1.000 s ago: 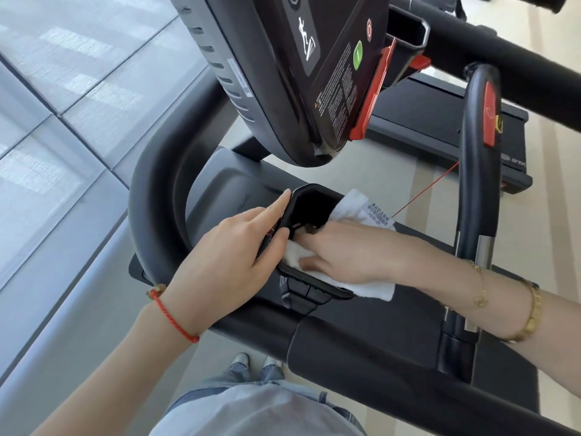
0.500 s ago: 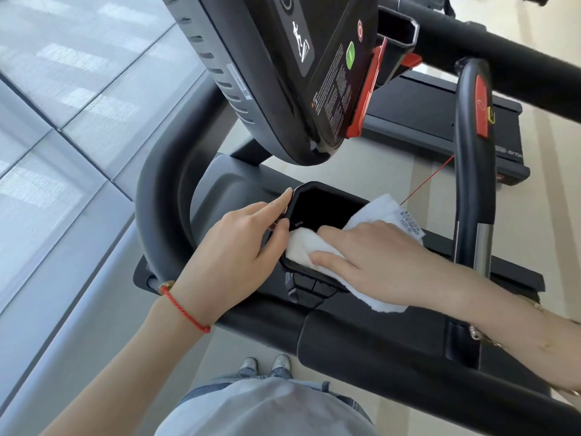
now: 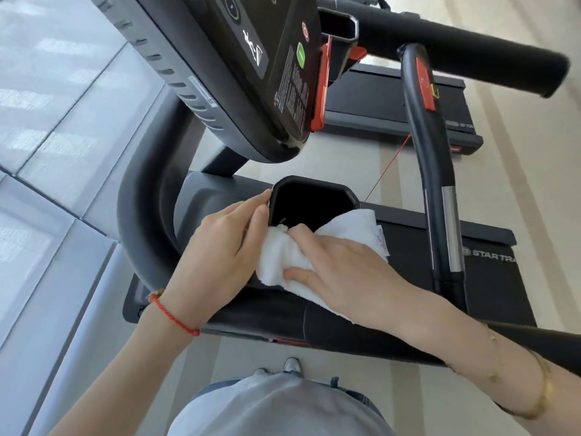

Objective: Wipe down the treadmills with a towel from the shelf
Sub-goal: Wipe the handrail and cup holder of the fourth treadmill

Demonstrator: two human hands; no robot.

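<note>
A black treadmill fills the view, with its console (image 3: 251,73) tilted above a black storage tray (image 3: 314,184). A white towel (image 3: 276,256) lies bunched over the tray's near rim. My right hand (image 3: 345,272) lies flat on the towel, fingers stretched toward the tray's near-left corner and thumb on the cloth. My left hand (image 3: 217,256) rests on the tray's left rim with straight fingers, and its fingertips touch the edge. The inside of the tray is dark and shows nothing.
A curved grip bar (image 3: 430,171) with a red tab rises right of the tray, and a thin red safety cord (image 3: 390,168) runs to it. The padded crossbar (image 3: 345,335) passes in front of me. A second treadmill (image 3: 377,102) stands beyond. Glass panels (image 3: 63,121) run along the left.
My right hand has drawn the towel out of the tray onto its near-left rim and flattened on it. My left hand stays on the left rim.
</note>
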